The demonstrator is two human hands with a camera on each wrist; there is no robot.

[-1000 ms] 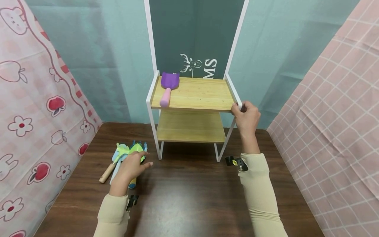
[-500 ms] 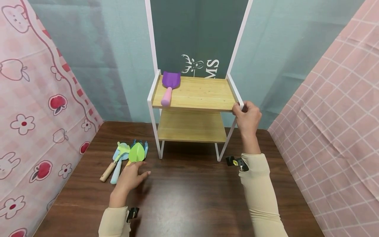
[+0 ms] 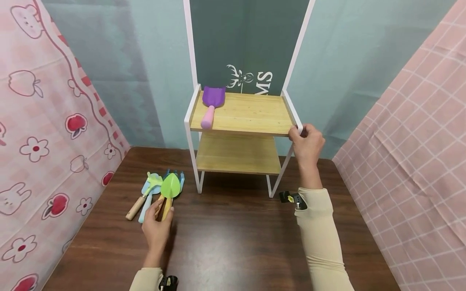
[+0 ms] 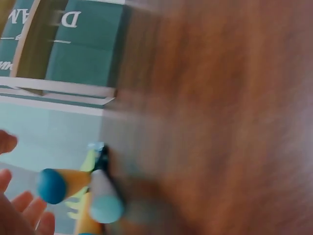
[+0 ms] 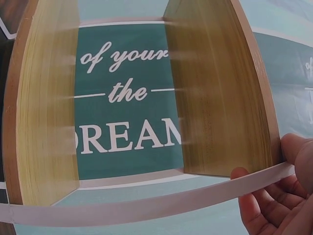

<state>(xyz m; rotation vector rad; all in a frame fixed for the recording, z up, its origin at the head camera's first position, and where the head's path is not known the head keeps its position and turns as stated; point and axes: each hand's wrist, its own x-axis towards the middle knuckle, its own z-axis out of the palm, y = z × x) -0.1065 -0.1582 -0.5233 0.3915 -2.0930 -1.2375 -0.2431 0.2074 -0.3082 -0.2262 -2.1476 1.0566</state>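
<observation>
My left hand (image 3: 156,231) is at a small green trowel (image 3: 170,185), its thumb and fingers spread to either side of the yellow handle. In the left wrist view the fingers (image 4: 33,209) are apart from the handle's blue end (image 4: 53,186). Beside the trowel lie a light blue shovel (image 3: 145,208), a green hand rake with a wooden handle (image 3: 135,208) and a blue fork (image 3: 181,180), partly covered. My right hand (image 3: 310,146) grips the front right corner of a two-tier shelf (image 3: 255,115), thumb and fingers around its white frame (image 5: 146,204).
A purple shovel with a pink handle (image 3: 208,117) lies at the left of the upper tier. The lower tier (image 3: 238,155) is bare wood. Blue cloth (image 3: 164,72) hangs behind, and pink patterned cloths flank the brown table (image 3: 233,242).
My left hand has drawn back toward me from over the tools' heads to the trowel's yellow handle. My right hand stays on the shelf corner. The head view has shifted slightly.
</observation>
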